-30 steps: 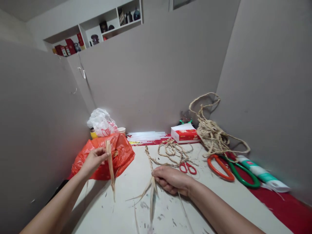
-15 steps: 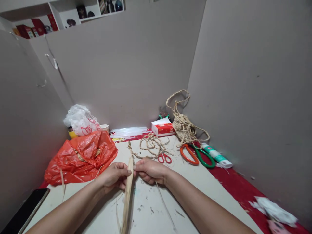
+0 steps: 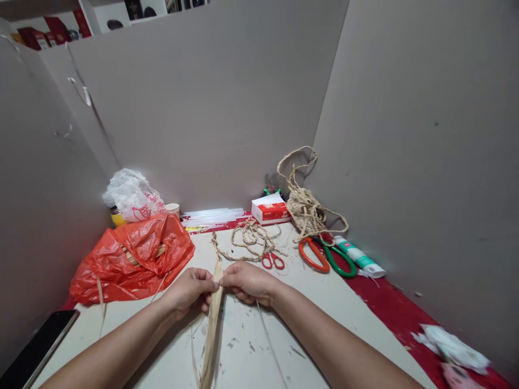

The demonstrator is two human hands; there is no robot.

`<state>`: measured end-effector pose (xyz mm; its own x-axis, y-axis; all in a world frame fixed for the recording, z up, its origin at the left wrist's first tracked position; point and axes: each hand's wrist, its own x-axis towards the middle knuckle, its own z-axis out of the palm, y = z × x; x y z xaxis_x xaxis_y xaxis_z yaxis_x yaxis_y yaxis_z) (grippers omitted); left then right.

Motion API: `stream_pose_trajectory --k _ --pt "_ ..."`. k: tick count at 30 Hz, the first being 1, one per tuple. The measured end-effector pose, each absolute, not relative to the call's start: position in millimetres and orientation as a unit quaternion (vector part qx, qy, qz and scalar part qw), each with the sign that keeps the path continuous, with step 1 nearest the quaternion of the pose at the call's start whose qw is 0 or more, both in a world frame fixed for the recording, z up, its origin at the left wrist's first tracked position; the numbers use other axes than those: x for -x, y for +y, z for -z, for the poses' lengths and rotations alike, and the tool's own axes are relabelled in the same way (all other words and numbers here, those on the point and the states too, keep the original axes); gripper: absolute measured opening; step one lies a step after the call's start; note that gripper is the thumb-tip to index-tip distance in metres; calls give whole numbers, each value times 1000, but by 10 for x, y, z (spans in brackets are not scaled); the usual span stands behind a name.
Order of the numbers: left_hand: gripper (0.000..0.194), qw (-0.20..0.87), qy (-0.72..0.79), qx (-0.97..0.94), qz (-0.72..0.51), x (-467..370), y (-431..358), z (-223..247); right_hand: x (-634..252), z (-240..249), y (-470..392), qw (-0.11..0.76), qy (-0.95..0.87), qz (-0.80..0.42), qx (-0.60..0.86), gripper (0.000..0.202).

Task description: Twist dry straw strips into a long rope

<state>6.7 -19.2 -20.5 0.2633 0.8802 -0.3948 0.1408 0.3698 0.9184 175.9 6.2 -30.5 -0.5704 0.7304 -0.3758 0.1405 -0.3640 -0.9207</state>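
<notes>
A long, flat, pale strip of dried plant fibre (image 3: pixel 211 335) runs from the near edge up the middle of the white work surface. Its far end narrows into a thin twisted cord (image 3: pixel 214 241). My left hand (image 3: pixel 194 290) pinches the strip from the left, thumb on top. From the right, my right hand (image 3: pixel 248 282) has thumb and forefinger closed at the strip's edge, close to my left thumb. A thin loose strand (image 3: pixel 268 337) trails below my right hand toward the near edge. Beyond the hands lie loops of braided cord (image 3: pixel 251 237) and small red-handled scissors (image 3: pixel 272 261).
An orange plastic bag (image 3: pixel 133 259) holding fibre sits at left, near a phone (image 3: pixel 38 348). At the back stand a red tissue box (image 3: pixel 271 209) and a rope bundle (image 3: pixel 306 210). Large scissors with orange and green handles (image 3: pixel 314 255) and a roll (image 3: pixel 360 256) lie right.
My right hand's fingertips have moved slightly left, onto the strip beside my left thumb. The whole view has shifted a little; the other things stay in place.
</notes>
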Motion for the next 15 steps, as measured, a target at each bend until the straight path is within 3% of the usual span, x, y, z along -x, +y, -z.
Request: stream_pose_trajectory --k 10,15 --pt "22 611 503 -505 -345 -128 -281 264 -1747 296 49 210 -556 -686 421 18" --pt "22 596 463 -537 -377 -143 -393 -70 -1722 329 49 212 -574 -654 445 19"
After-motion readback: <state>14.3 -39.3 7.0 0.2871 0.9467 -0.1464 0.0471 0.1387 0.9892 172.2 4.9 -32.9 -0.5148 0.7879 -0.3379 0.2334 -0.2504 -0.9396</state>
